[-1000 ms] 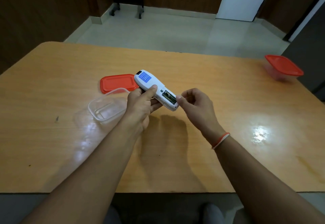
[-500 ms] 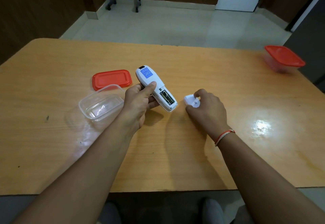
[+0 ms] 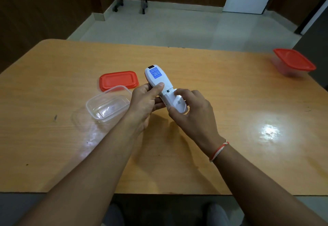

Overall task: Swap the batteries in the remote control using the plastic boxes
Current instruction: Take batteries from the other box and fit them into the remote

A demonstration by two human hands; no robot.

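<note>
My left hand [image 3: 145,101] grips a white remote control [image 3: 156,76], held back side up above the table with its blue label showing. My right hand [image 3: 191,112] holds the white battery cover [image 3: 178,104] against the remote's lower end, thumb pressing near the cover's top edge. The cover hides the battery bay. An open clear plastic box [image 3: 108,104] sits just left of my left hand, and its red lid [image 3: 118,80] lies flat behind it.
A second clear box with its red lid on [image 3: 293,60] stands at the far right corner of the orange wooden table [image 3: 230,87]. Tiled floor and a rolling stand's legs lie beyond the table's far edge.
My right hand picked the battery cover up off the table and brought it onto the remote's lower end, covering the batteries that were visible. My left hand kept hold of the remote.
</note>
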